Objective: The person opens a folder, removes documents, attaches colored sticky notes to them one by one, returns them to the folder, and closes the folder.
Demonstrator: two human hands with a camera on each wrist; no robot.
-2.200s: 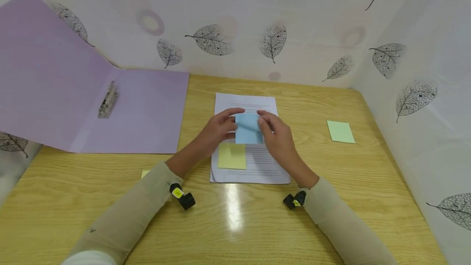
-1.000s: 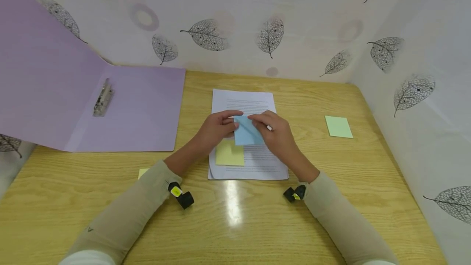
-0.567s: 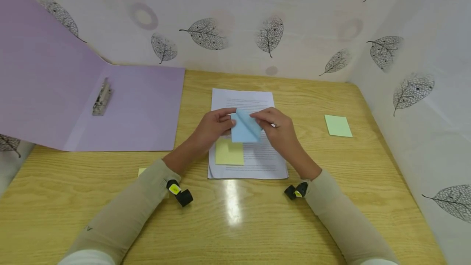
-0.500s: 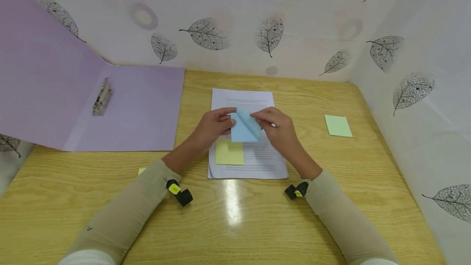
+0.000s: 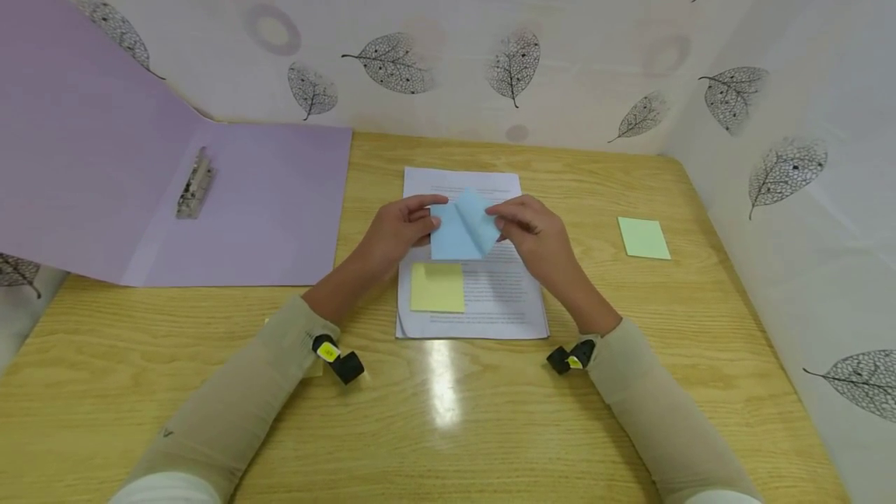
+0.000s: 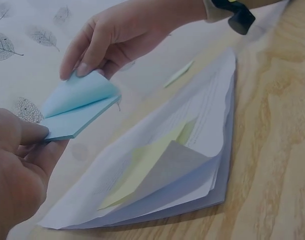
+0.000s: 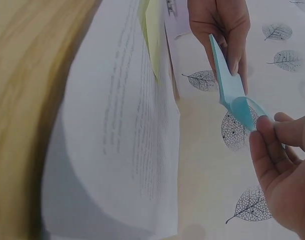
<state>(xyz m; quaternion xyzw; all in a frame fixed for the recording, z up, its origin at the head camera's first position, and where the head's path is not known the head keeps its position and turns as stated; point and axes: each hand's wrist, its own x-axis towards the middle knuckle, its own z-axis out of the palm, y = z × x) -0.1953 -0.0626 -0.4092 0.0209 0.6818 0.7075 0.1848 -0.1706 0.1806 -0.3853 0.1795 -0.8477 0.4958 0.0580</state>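
Note:
Above the printed sheets, my left hand [image 5: 399, 232] grips a blue sticky note pad [image 5: 451, 236] by its left edge, thumb on top. The top sheet is peeled up along a diagonal, its raised part pinched between the thumb and fingertips of my right hand [image 5: 535, 230]. From the left wrist view, the pad [image 6: 75, 122] shows its thickness below the curled sheet [image 6: 80, 95]. A yellow sticky note [image 5: 437, 288] lies on the lower left of the stack of printed paper [image 5: 500, 309], just below the pad.
An open lilac folder [image 5: 280, 208] with a metal clip [image 5: 196, 185] lies at the left. A pale green sticky pad [image 5: 644, 238] is on the right of the wooden table [image 5: 448, 442]. Something yellow [image 5: 313, 369] sits partly hidden under my left forearm. A leaf-patterned curtain rises behind.
The blue pad has moved slightly up and left. My right hand has drawn its top sheet further up and to the right, so the peeled part now stands higher.

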